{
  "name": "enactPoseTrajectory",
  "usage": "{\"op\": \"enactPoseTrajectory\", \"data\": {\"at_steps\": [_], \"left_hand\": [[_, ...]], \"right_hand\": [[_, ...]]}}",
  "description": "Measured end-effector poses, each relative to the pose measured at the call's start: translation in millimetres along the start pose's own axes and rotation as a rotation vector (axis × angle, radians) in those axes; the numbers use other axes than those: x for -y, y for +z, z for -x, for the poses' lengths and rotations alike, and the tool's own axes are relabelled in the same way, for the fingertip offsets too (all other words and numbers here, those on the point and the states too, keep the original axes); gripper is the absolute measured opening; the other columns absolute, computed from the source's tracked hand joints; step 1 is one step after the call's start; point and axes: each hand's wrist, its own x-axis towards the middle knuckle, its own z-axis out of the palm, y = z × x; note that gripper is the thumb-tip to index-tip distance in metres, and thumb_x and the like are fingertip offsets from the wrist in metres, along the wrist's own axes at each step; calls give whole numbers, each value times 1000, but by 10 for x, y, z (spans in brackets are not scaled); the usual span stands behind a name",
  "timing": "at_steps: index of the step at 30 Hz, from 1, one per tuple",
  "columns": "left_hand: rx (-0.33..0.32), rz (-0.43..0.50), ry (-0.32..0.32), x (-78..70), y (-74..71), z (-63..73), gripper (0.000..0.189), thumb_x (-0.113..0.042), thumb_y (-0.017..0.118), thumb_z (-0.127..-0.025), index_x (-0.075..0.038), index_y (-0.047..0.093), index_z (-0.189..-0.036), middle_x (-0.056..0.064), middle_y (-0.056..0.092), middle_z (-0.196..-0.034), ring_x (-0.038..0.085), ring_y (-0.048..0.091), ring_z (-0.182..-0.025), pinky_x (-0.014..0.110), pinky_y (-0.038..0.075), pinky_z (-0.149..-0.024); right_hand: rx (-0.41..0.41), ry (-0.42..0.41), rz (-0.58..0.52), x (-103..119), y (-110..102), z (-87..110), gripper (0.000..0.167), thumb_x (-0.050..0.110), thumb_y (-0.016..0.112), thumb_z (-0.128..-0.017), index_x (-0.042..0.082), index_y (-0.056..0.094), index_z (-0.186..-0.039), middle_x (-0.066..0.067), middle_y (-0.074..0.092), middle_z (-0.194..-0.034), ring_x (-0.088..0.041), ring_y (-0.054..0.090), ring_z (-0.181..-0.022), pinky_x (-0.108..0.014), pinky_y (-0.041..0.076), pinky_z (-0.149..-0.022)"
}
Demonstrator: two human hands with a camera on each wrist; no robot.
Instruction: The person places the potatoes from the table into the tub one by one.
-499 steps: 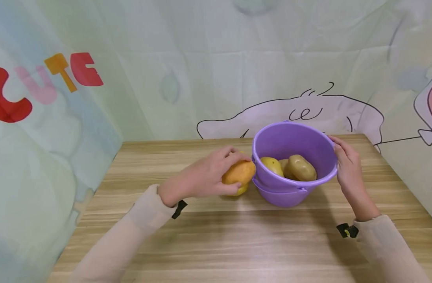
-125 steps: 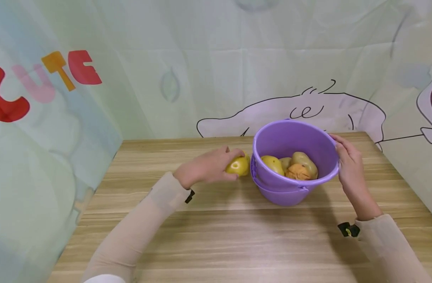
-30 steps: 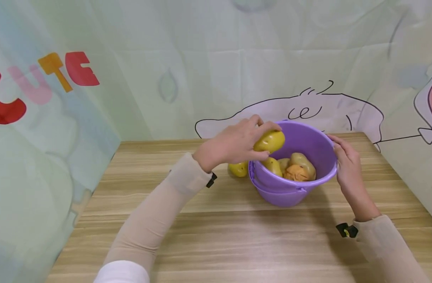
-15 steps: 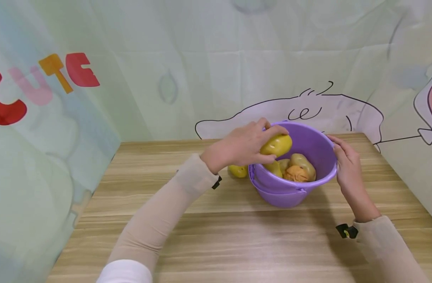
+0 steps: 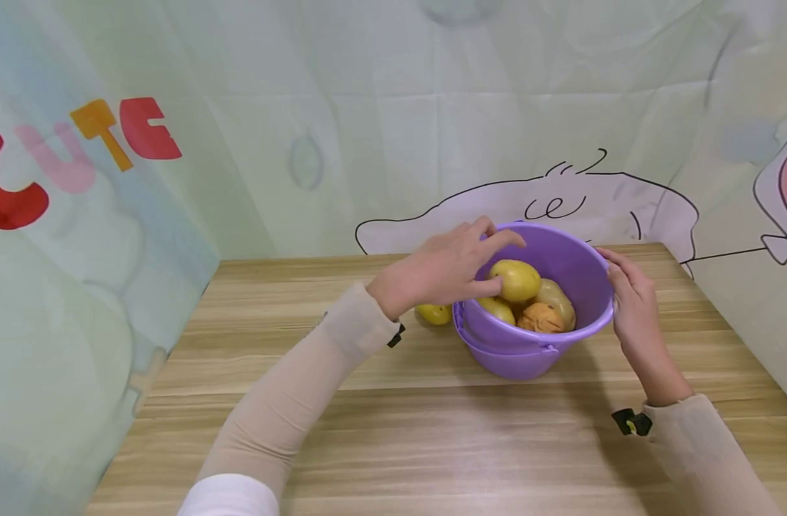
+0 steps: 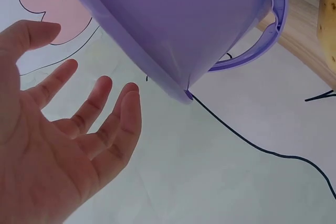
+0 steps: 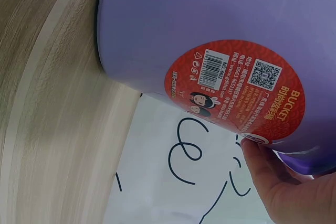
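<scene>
A purple bucket stands on the table, leaning a little toward the viewer. My right hand grips its right rim; in the right wrist view the thumb lies against the outside near a red label. Over the bucket's left side, my left hand has its fingers spread beside a smooth yellow oval fruit or vegetable on top of the pile. The left wrist view shows that palm holding nothing. Under the yellow piece are another yellow one, a wrinkled orange one and a tan potato.
One more yellow piece with dark specks lies on the wooden table, just left of the bucket and partly behind the left forearm. The bucket's handle hangs down. A printed cloth hangs behind and at both sides.
The left hand has carried a yellow piece from the table into the bucket and let go of it. Earlier, the orange piece went in too. The right hand has stayed on the rim.
</scene>
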Motion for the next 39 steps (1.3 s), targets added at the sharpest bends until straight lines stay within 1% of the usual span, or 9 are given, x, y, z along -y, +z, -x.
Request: {"op": "enactPoseTrajectory", "data": {"at_steps": [6, 16, 21, 24, 30, 36, 39], "left_hand": [[4, 7, -18, 29, 4, 33, 55, -35, 52, -98, -31, 35, -151, 2, 42, -134, 15, 46, -108, 27, 48, -75], [-9, 30, -46, 89, -15, 88, 52, -36, 53, -99, -31, 38, -149, 0, 42, -136, 14, 47, -111, 27, 48, -79], [-15, 30, -68, 126, -38, 123, 51, -37, 54, -99, -31, 39, -148, 2, 42, -137, 15, 47, -111, 27, 49, -76], [-24, 36, -78, 156, -48, 144, 52, -37, 55, -98, -30, 40, -148, 3, 43, -135, 14, 48, -107, 26, 50, -73], [-32, 63, -99, 225, -58, 194, 54, -37, 57, -97, -26, 41, -147, 5, 43, -134, 16, 47, -107, 28, 51, -72], [-70, 109, -101, 314, -17, 260, 52, -39, 56, -97, -24, 43, -145, 7, 43, -135, 17, 49, -103, 31, 51, -71], [-84, 112, -100, 359, 2, 296, 51, -42, 55, -98, -23, 44, -144, 7, 43, -135, 18, 49, -103, 32, 51, -71]], "right_hand": [[-1, 1, 5, -1, 3, 2, 43, 23, 37, -109, -2, 55, -138, 7, 59, -120, -7, 53, -108, -14, 44, -84], [-6, 3, 7, -4, 3, 0, 43, 22, 36, -108, -3, 55, -138, 7, 59, -119, -7, 54, -106, -14, 45, -83], [-4, 17, 2, -14, 1, -3, 43, 23, 36, -108, -2, 55, -138, 7, 59, -119, -7, 54, -105, -14, 45, -82], [-3, 21, 3, -20, 0, -4, 43, 23, 36, -108, -2, 55, -139, 6, 58, -120, -7, 54, -106, -14, 45, -82], [-10, 19, 18, -11, 1, -2, 43, 23, 36, -108, -2, 55, -138, 7, 59, -119, -7, 53, -106, -14, 44, -82], [-12, 26, 21, -1, 2, 3, 43, 24, 37, -108, -1, 56, -138, 10, 59, -117, -6, 55, -104, -14, 45, -81], [-9, 24, 20, -3, 1, 2, 43, 24, 37, -108, -1, 55, -138, 10, 60, -117, -6, 55, -104, -14, 45, -81]]}}
